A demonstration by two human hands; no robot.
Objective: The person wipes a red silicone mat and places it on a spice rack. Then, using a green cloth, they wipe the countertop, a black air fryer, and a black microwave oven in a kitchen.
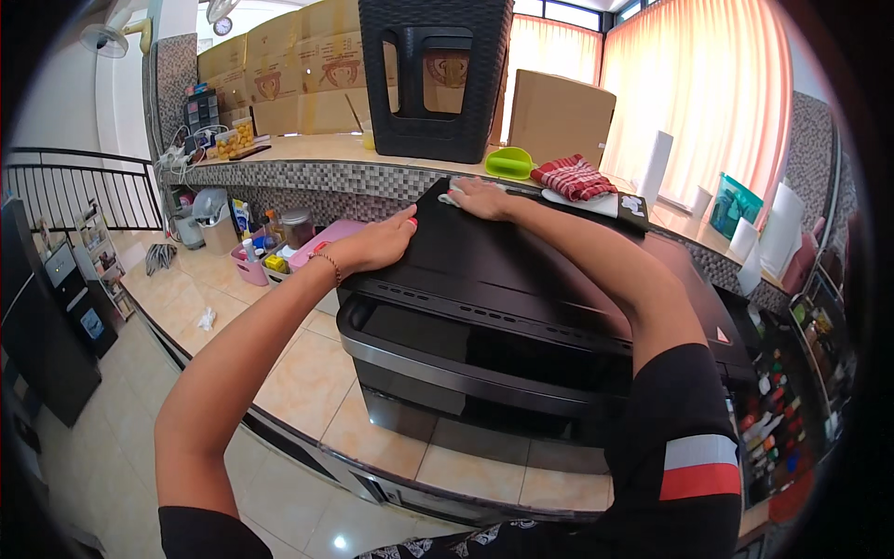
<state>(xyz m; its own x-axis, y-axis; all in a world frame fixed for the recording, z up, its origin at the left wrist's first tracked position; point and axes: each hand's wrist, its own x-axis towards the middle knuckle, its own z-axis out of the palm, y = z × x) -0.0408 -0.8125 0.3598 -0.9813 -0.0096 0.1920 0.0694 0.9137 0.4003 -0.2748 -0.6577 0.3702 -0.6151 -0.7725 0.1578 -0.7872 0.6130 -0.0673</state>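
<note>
A black countertop oven (pixel 517 279) with a handle bar across its front stands on the tiled counter before me. My right hand (pixel 482 198) lies flat near the back left corner of its top, pressing on a pale cloth (pixel 450 198) that shows around the fingers. My left hand (pixel 380 241) rests on the left edge of the oven's top, holding nothing that I can see; its fingertips point to the back, and how far its fingers are apart is hard to tell. A woven bracelet is on the left wrist.
Behind the oven runs a raised ledge (pixel 293 168) with a black woven-pattern plastic stool (pixel 438 133), a green scoop (pixel 508 162) and a red checked cloth (pixel 574 177). Left of the oven are a pink basket (pixel 250 271), a dark-filled jar (pixel 297 228) and a crumpled tissue (pixel 207 318). The counter's edge is nearest me.
</note>
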